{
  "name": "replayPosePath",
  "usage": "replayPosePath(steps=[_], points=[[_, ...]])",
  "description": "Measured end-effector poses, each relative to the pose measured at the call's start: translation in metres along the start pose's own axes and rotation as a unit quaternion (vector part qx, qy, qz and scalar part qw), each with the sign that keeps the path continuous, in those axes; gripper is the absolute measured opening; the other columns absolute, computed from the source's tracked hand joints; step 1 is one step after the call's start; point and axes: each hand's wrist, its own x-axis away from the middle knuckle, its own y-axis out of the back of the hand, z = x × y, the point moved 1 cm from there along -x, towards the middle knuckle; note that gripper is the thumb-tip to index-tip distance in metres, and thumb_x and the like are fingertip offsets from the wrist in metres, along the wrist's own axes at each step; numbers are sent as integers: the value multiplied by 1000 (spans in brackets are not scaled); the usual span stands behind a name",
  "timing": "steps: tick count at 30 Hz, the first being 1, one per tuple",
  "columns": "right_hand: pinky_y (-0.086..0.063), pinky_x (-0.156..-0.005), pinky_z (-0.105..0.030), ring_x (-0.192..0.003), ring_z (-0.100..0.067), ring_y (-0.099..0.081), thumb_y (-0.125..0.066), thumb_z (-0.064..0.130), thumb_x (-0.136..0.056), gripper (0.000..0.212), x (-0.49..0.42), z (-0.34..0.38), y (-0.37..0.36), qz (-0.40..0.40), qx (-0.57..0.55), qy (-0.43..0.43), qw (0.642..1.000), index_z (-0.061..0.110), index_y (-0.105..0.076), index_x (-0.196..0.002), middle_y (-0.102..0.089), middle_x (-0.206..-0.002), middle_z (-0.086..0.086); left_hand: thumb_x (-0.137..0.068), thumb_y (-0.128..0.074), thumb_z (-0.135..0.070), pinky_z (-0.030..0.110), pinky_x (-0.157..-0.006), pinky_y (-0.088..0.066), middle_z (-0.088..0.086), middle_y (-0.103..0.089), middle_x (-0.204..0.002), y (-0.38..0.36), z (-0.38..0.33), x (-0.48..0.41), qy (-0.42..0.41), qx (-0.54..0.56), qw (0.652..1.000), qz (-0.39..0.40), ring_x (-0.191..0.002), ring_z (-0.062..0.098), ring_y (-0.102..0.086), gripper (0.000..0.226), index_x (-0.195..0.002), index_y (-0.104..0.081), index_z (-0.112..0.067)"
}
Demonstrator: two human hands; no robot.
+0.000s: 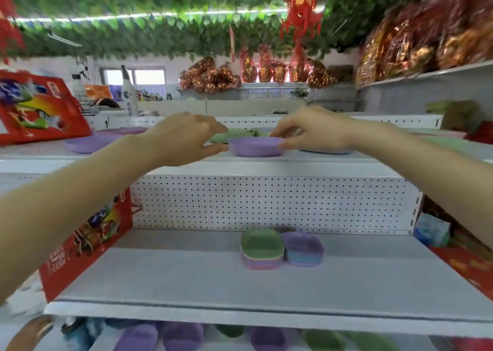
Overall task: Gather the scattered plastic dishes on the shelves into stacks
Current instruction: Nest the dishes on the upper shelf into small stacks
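Observation:
A purple plastic dish [255, 146] sits at the front of the top shelf [266, 161]. My right hand [312, 130] pinches its right rim with thumb and fingers. My left hand [186, 134] reaches its left side with relaxed fingers; whether it touches the dish is unclear. Behind it lies a green dish [234, 135]. More purple dishes [85, 144] lie to the left, and a bluish one [325, 152] shows under my right hand. On the middle shelf [186, 276] stand two stacks: one with a green top [262, 248] and one with a purple top [304, 248].
Red boxed goods stand at the left of the top shelf [37, 105] and of the middle shelf [88, 241]. Several purple and green dishes [184, 336] lie on the bottom shelf. Red packages [469, 265] sit at the right. A white pegboard [266, 201] backs the middle shelf.

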Motion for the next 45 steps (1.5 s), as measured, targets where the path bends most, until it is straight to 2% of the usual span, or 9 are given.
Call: replayPosePath(steps=[4,9,12,14,21,31,37,40,45], points=[[-45,-96,-31,-105,-12,-57,-55,29,-92,33,-19,-9,-8,41,36,-17,998,15,-61,-121,-62,-123,2,-91,-40,-54,39,-95,-42,4,-56,-131,-10,26,-6,65,32,993,90,-120,28,-50,54,-135,-46,-25],[-44,-90,-32,-99,-16,-57,-51,29,-94,28,-34,-12,-21,68,55,-15,996,15,-66,-114,-66,-116,0,-88,-33,-61,39,-103,-38,8,-46,-142,-23,62,12,131,18,977,169,-127,27,-45,67,-146,-27,-27],[-42,-81,-27,-90,-12,-54,-53,29,-93,24,-41,-16,-24,67,60,-10,996,17,-67,-108,-65,-106,2,-85,-29,-63,40,-105,-36,8,-50,-139,-24,81,19,186,54,965,180,-126,27,-47,70,-139,-43,-20],[-41,-77,-27,-86,-13,-54,-57,28,-91,14,-47,-19,-25,61,55,-8,997,21,-68,-96,-64,-94,3,-95,-36,-46,36,-99,-40,9,-59,-127,-26,89,21,196,69,957,204,-113,27,-55,49,-124,-59,-14],[-42,-70,-30,-79,-17,-56,-58,23,-89,12,-57,-25,-27,14,65,16,998,24,-58,-77,-59,-78,6,-85,-60,-8,23,-81,-42,2,-71,-94,-28,96,19,202,141,964,102,-82,14,-58,16,-93,-74,-10],[-43,-68,-31,-71,-14,-52,-67,31,-83,25,-62,-36,-7,-60,39,10,997,31,-48,-66,-52,-68,17,-79,-72,-17,30,-84,-50,-10,-67,-73,-35,53,-26,141,194,970,33,-71,3,-57,6,-83,-76,-17],[-38,-61,-26,-59,-6,-48,-68,28,-83,26,-58,-48,16,-110,7,-3,994,29,-49,-66,-53,-56,18,-77,-74,-11,15,-79,-52,-6,-73,-82,-36,35,-29,109,328,938,33,-70,-2,-66,10,-87,-75,-11],[-34,-54,-23,-53,-3,-44,-67,25,-84,26,-56,-47,23,-96,-16,-5,995,29,-49,-65,-53,-43,16,-78,-73,-10,18,-81,-52,-1,-74,-84,-39,40,-26,111,343,932,35,-75,5,-67,12,-90,-75,-9],[-41,-62,-27,-60,-2,-48,-66,24,-85,25,-54,-48,11,-29,11,-18,999,28,-50,-66,-55,-57,19,-81,-70,-11,8,-69,-44,-3,-70,-79,-44,64,-21,137,265,952,70,-67,1,-60,6,-86,-73,-8]])
